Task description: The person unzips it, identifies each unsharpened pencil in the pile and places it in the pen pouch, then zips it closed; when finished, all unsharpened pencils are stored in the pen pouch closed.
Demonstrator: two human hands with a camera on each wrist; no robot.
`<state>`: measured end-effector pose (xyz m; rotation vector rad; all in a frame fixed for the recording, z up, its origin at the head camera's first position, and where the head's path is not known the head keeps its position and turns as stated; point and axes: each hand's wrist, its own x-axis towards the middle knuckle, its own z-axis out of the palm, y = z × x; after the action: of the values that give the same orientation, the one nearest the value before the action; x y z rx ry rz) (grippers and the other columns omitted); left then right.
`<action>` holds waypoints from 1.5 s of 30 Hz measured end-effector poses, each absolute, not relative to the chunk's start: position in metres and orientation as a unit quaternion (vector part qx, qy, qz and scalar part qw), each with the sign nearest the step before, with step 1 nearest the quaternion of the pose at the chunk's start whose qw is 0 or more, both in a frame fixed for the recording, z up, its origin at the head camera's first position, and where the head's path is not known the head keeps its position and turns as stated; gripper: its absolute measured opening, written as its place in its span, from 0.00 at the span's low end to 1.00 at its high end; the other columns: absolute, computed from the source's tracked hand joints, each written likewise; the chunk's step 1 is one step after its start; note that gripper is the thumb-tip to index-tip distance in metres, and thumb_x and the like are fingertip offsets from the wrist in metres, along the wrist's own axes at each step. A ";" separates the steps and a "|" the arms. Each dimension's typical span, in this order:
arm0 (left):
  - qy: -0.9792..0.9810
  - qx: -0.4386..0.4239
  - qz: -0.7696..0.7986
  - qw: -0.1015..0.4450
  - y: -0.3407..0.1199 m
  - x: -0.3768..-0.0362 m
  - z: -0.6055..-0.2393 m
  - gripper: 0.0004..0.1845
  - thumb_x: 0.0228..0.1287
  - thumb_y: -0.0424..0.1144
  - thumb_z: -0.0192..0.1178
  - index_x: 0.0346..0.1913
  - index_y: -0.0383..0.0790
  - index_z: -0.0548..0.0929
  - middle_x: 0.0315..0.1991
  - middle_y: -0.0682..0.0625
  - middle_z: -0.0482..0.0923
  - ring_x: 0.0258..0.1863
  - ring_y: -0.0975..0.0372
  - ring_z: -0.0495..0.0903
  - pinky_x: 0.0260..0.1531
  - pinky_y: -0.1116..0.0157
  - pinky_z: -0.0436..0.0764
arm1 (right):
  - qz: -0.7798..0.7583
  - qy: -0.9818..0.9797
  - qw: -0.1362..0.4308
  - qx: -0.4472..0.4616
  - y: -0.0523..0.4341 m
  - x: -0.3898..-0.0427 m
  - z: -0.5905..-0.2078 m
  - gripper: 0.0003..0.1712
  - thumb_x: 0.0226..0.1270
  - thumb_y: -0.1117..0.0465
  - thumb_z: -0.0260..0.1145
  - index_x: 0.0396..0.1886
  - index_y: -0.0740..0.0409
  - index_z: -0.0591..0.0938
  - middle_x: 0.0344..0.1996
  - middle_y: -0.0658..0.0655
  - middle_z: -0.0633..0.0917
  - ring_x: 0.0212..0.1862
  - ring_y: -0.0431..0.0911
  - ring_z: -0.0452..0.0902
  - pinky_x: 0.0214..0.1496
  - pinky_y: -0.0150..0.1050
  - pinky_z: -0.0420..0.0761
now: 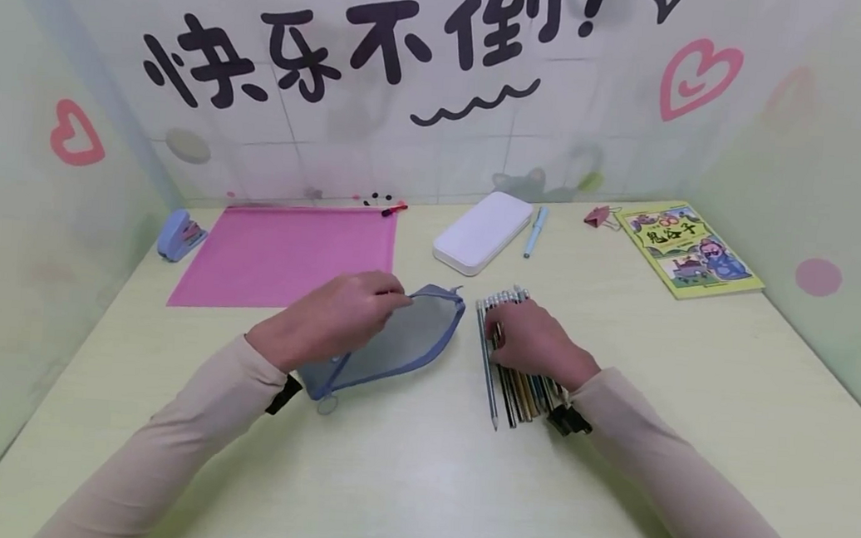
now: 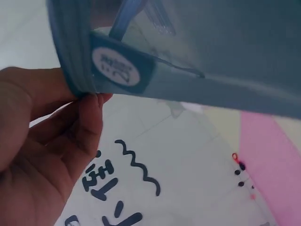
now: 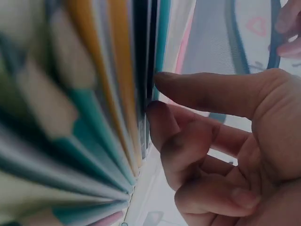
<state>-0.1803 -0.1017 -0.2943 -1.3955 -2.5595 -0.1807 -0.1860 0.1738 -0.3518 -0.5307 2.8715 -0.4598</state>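
Observation:
My left hand [image 1: 333, 316] pinches the zip edge of a blue see-through zip pouch [image 1: 403, 334], whose mouth gapes toward the right. In the left wrist view, thumb and finger hold the pouch's edge beside a small white oval label [image 2: 116, 67]. My right hand [image 1: 534, 336] is over a row of pencils [image 1: 519, 396] lying side by side, points toward me. In the right wrist view its thumb and forefinger pinch a dark pencil [image 3: 149, 56] at the row's edge, the other fingers curled. The hand hides the middle of the row.
Behind the pouch lies a pink sheet [image 1: 289, 255], with a blue stapler [image 1: 180, 236] to its left. A white case [image 1: 483, 233] and a light blue pen [image 1: 535, 232] are at the back. Further right are a pink binder clip [image 1: 597, 216] and a yellow booklet [image 1: 687, 249].

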 end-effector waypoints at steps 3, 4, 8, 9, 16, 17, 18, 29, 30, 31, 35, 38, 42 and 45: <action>-0.877 -0.460 -0.132 0.033 -0.104 -0.188 -0.296 0.20 0.61 0.23 0.60 0.56 0.33 0.85 0.51 0.44 0.84 0.42 0.60 0.84 0.40 0.68 0.87 | -0.143 0.969 0.099 -0.174 0.169 -0.185 -0.352 0.09 0.54 0.66 0.72 0.37 0.55 0.86 0.27 0.53 0.82 0.24 0.43 0.73 0.23 0.33 0.72; -0.878 -0.451 -0.159 0.009 -0.105 -0.191 -0.296 0.21 0.60 0.22 0.59 0.57 0.34 0.84 0.51 0.44 0.83 0.40 0.61 0.83 0.38 0.70 0.86 | -0.139 0.970 0.102 -0.170 0.168 -0.184 -0.351 0.10 0.54 0.66 0.72 0.38 0.55 0.86 0.27 0.53 0.82 0.24 0.43 0.72 0.22 0.33 0.71; -0.875 -0.418 -0.240 -0.052 -0.111 -0.202 -0.299 0.26 0.57 0.22 0.56 0.60 0.35 0.82 0.53 0.43 0.81 0.37 0.62 0.79 0.34 0.72 0.85 | -0.134 0.970 0.114 -0.165 0.161 -0.184 -0.351 0.14 0.52 0.71 0.70 0.40 0.56 0.85 0.24 0.53 0.77 0.23 0.43 0.69 0.21 0.32 0.69; -0.874 -0.413 -0.251 -0.058 -0.113 -0.203 -0.299 0.26 0.57 0.22 0.56 0.61 0.35 0.81 0.52 0.43 0.81 0.38 0.61 0.79 0.35 0.72 0.85 | -0.135 0.970 0.117 -0.167 0.160 -0.184 -0.351 0.15 0.51 0.72 0.68 0.40 0.57 0.85 0.23 0.53 0.75 0.23 0.43 0.68 0.21 0.31 0.69; -0.878 -0.378 -0.280 -0.084 -0.115 -0.205 -0.298 0.27 0.59 0.25 0.60 0.63 0.39 0.80 0.53 0.44 0.81 0.41 0.60 0.79 0.39 0.69 0.86 | -0.150 0.969 0.108 -0.166 0.157 -0.188 -0.352 0.14 0.47 0.75 0.64 0.35 0.58 0.83 0.25 0.54 0.77 0.27 0.45 0.69 0.23 0.32 0.68; -0.879 -0.378 -0.278 -0.084 -0.114 -0.205 -0.298 0.27 0.59 0.25 0.60 0.63 0.39 0.80 0.53 0.45 0.81 0.41 0.60 0.79 0.39 0.69 0.86 | -0.159 0.968 0.106 -0.161 0.159 -0.188 -0.352 0.14 0.47 0.74 0.65 0.35 0.58 0.84 0.27 0.54 0.78 0.27 0.45 0.69 0.23 0.32 0.68; -0.879 -0.379 -0.277 -0.084 -0.113 -0.205 -0.298 0.27 0.59 0.25 0.60 0.63 0.39 0.80 0.53 0.45 0.81 0.40 0.60 0.79 0.39 0.69 0.86 | -0.169 0.968 0.104 -0.155 0.160 -0.188 -0.352 0.13 0.47 0.73 0.66 0.34 0.58 0.84 0.30 0.55 0.80 0.29 0.46 0.70 0.24 0.32 0.69; -0.876 -0.373 -0.293 -0.090 -0.109 -0.205 -0.300 0.27 0.59 0.24 0.60 0.64 0.38 0.79 0.53 0.44 0.81 0.39 0.60 0.81 0.39 0.69 0.87 | -0.334 0.926 0.092 -0.151 0.179 -0.186 -0.334 0.14 0.53 0.67 0.69 0.42 0.57 0.85 0.22 0.54 0.83 0.24 0.44 0.73 0.27 0.35 0.73; -0.875 -0.372 -0.296 -0.090 -0.108 -0.205 -0.301 0.27 0.59 0.24 0.60 0.64 0.37 0.78 0.54 0.43 0.81 0.39 0.61 0.81 0.39 0.69 0.87 | -0.359 0.917 0.090 -0.150 0.178 -0.186 -0.332 0.14 0.53 0.68 0.69 0.43 0.58 0.85 0.20 0.53 0.83 0.23 0.44 0.73 0.26 0.35 0.72; -0.874 -0.371 -0.299 -0.089 -0.107 -0.205 -0.302 0.27 0.59 0.24 0.60 0.64 0.37 0.78 0.54 0.43 0.81 0.39 0.61 0.81 0.38 0.69 0.87 | -0.381 0.909 0.086 -0.146 0.177 -0.186 -0.331 0.15 0.54 0.68 0.69 0.43 0.57 0.85 0.20 0.53 0.82 0.23 0.44 0.72 0.26 0.35 0.72; -0.876 -0.363 -0.307 -0.074 -0.102 -0.202 -0.305 0.28 0.59 0.25 0.60 0.65 0.36 0.78 0.55 0.42 0.80 0.39 0.61 0.81 0.37 0.70 0.86 | -0.464 0.878 0.031 -0.118 0.169 -0.186 -0.327 0.16 0.55 0.69 0.69 0.46 0.55 0.84 0.22 0.54 0.84 0.25 0.45 0.73 0.27 0.35 0.72; -0.882 -0.349 -0.311 -0.065 -0.098 -0.199 -0.309 0.28 0.60 0.25 0.61 0.65 0.36 0.77 0.55 0.44 0.80 0.40 0.60 0.80 0.38 0.70 0.86 | -0.513 0.852 -0.033 -0.099 0.158 -0.186 -0.328 0.18 0.57 0.69 0.69 0.49 0.57 0.83 0.26 0.59 0.86 0.25 0.46 0.74 0.27 0.34 0.73; -0.887 -0.328 -0.319 -0.062 -0.093 -0.194 -0.314 0.28 0.61 0.26 0.61 0.67 0.37 0.76 0.58 0.43 0.78 0.43 0.59 0.80 0.40 0.68 0.87 | -0.559 0.819 -0.100 -0.083 0.141 -0.185 -0.333 0.18 0.60 0.68 0.68 0.51 0.58 0.81 0.31 0.63 0.87 0.23 0.45 0.73 0.26 0.30 0.73; -0.887 -0.319 -0.330 -0.055 -0.090 -0.192 -0.316 0.29 0.61 0.26 0.61 0.67 0.36 0.76 0.60 0.42 0.78 0.44 0.58 0.80 0.42 0.66 0.87 | -0.578 0.803 -0.127 -0.074 0.131 -0.185 -0.337 0.17 0.62 0.67 0.68 0.51 0.55 0.81 0.32 0.62 0.87 0.22 0.44 0.71 0.25 0.30 0.72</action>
<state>-0.1924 -0.0899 -0.3161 -1.0393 -2.8875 -1.0763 -0.1855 0.1309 -0.3365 -0.2546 2.7489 -1.9789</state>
